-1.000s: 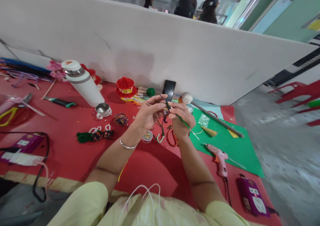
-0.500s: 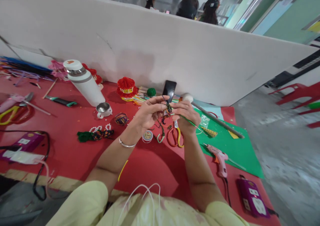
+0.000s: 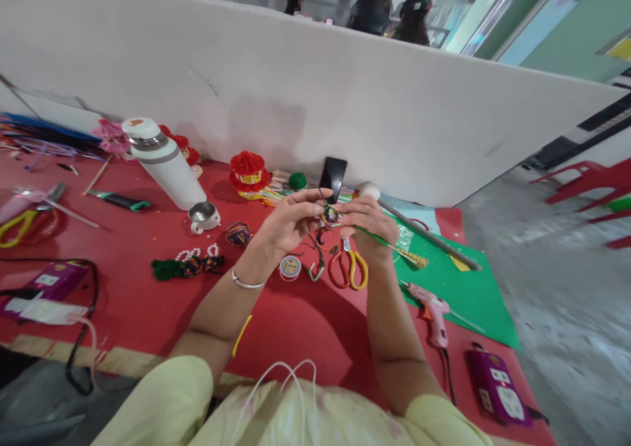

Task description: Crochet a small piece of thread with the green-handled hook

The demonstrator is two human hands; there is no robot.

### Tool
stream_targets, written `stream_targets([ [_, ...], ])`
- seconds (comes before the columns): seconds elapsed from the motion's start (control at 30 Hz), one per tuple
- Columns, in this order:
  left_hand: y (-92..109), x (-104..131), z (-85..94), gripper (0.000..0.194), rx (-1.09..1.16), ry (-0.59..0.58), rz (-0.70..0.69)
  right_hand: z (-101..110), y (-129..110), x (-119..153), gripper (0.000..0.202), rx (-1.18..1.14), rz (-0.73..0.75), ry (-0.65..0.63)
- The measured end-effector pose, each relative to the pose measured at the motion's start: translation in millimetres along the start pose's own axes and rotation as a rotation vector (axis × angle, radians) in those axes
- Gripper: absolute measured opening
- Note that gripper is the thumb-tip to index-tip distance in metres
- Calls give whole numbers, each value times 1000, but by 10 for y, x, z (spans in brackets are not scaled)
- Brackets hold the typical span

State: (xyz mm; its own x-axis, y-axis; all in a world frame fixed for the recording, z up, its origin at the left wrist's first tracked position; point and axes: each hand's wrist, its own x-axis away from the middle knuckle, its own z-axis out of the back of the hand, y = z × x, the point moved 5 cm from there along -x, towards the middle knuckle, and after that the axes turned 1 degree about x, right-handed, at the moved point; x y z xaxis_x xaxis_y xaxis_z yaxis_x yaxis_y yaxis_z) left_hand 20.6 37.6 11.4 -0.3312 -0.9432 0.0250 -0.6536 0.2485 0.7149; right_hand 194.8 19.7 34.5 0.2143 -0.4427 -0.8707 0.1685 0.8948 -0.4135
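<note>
Both pinched nearly closed: my left grip (image 3: 290, 221) on yarn (image 3: 330, 216), my right grip (image 3: 373, 223) on green rod (image 3: 378, 238) | rod's inner end hidden | free end slants right, toward me

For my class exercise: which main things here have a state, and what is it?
Yarn piece, held in left hand
Green hook, held in right hand
Scissors beside right wrist, lying unheld
White flask, lid on
Metal-lined cup, upright, uncovered
Phone, screen dark
Multicoloured yarn ball, wound
Right glue gun, lying down
Right purple box, red light on
</note>
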Motion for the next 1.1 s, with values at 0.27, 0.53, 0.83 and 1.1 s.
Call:
stream_targets([
  [0.27, -21, 3, -14, 37, 8, -77, 79, 35, -49, -56, 22, -58, -19, -37],
  [0.53, -91, 11, -23, 37, 30, -143, 236, 24, -45, -34, 18, -193, -57, -3],
  [0.83, -64, -2, 2, 39, 61, -124, 272, 62, -184, -74, 14, -7, 5, -83],
  [1.1, -38, 15, -3, 40, 18, -153, 246, -65, -30, 22, 17, -322, -333, 119],
])
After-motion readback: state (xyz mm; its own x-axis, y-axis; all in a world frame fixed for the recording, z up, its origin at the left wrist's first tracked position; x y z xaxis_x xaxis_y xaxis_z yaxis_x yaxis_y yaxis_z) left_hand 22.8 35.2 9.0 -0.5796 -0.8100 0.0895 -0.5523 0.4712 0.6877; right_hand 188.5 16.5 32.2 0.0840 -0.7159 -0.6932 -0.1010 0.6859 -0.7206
